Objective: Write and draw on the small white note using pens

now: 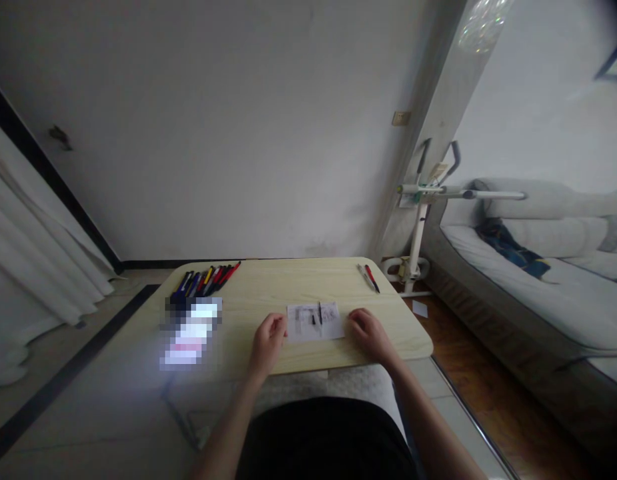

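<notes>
A white sheet of paper (298, 333) with dark print or drawing lies near the front edge of the table. On it rest a thin black pen (320, 313) and a short black piece (313, 320), perhaps a cap. My left hand (269, 339) is loosely closed at the paper's left edge, its fingertips close to or touching it; nothing shows in its fingers. To the right of the sheet, my right hand (369, 332) rests on the tabletop with fingers curled in and no object visible in them.
The pale wooden table (288, 280) has rounded corners. Several pens and markers (206, 280) lie at its back left, above a pixelated bright screen (193, 333). Two pens (369, 278) lie at the back right. Beyond stand exercise equipment (417, 240) and a sofa (538, 267).
</notes>
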`<state>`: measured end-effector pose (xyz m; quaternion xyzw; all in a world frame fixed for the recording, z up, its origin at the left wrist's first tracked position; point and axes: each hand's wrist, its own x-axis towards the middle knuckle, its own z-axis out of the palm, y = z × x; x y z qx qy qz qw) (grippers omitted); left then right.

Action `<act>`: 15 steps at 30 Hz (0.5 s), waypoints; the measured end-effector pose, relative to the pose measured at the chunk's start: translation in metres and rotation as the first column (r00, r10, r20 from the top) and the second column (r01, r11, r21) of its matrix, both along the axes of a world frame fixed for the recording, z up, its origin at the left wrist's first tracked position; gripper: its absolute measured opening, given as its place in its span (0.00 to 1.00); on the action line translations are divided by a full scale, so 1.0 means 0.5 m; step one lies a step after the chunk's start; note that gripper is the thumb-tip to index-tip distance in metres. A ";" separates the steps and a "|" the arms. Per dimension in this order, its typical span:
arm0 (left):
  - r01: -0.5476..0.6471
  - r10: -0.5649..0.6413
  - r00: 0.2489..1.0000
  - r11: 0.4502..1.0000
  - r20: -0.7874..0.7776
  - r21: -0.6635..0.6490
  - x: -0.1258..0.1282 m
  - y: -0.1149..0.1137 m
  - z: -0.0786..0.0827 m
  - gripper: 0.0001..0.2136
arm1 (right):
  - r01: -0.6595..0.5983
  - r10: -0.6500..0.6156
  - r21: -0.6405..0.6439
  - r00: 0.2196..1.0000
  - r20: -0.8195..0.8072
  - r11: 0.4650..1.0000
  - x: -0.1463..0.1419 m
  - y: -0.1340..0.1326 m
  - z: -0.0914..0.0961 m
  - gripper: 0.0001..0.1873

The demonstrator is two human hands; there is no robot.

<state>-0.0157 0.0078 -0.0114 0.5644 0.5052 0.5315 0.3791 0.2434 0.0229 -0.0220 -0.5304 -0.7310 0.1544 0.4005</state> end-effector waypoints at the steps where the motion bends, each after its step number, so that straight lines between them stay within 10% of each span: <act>1: 0.004 -0.004 1.000 1.000 -0.007 -0.004 0.000 -0.002 0.001 0.12 | 0.006 -0.006 -0.004 1.000 -0.025 1.000 -0.001 0.001 -0.001 0.07; 15: 0.117 -0.120 0.989 0.993 -0.090 -0.034 -0.007 -0.012 0.023 0.13 | 0.054 -0.089 -0.088 0.879 -0.469 0.995 -0.085 -0.026 0.011 0.08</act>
